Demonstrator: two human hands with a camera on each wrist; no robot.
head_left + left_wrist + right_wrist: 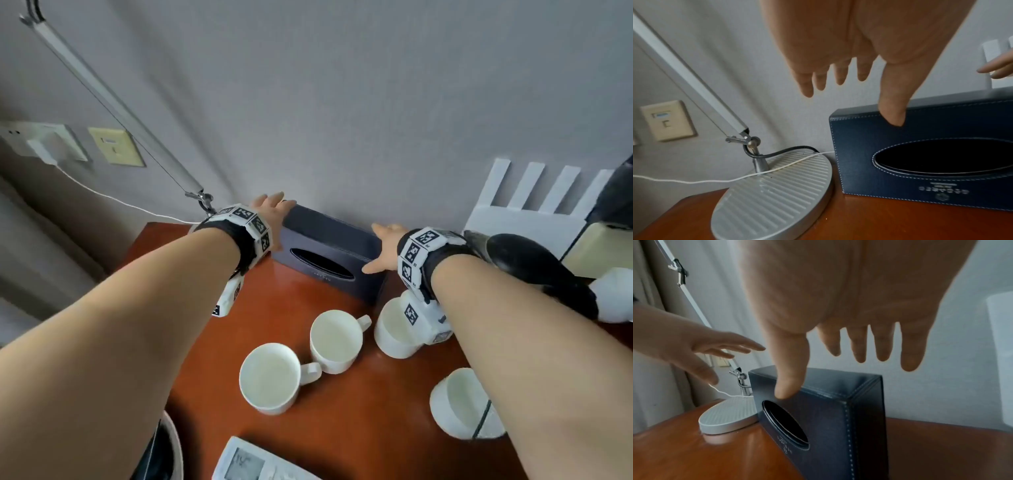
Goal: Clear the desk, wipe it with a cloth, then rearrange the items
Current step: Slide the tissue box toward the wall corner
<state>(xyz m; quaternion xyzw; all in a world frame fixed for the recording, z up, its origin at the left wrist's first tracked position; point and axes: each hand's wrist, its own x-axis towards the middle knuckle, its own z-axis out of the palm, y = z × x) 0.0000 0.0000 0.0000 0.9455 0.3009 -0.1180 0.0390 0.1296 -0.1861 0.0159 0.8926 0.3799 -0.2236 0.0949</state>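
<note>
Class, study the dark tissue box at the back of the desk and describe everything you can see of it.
The tissue box is dark navy, leather-look, with pale stitching along its edges and around an oval opening; no tissue shows. It stands on a long edge at the back of the reddish wooden desk, opening facing the person, beside the lamp base. The left hand and right hand reach over its two ends with straight fingers.

tissue box (920,162) print too blurred to read

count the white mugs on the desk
4. One front left, one behind it toward the middle, one under the right wrist, partly hidden, one front right behind the right forearm. More may be hidden.
</note>
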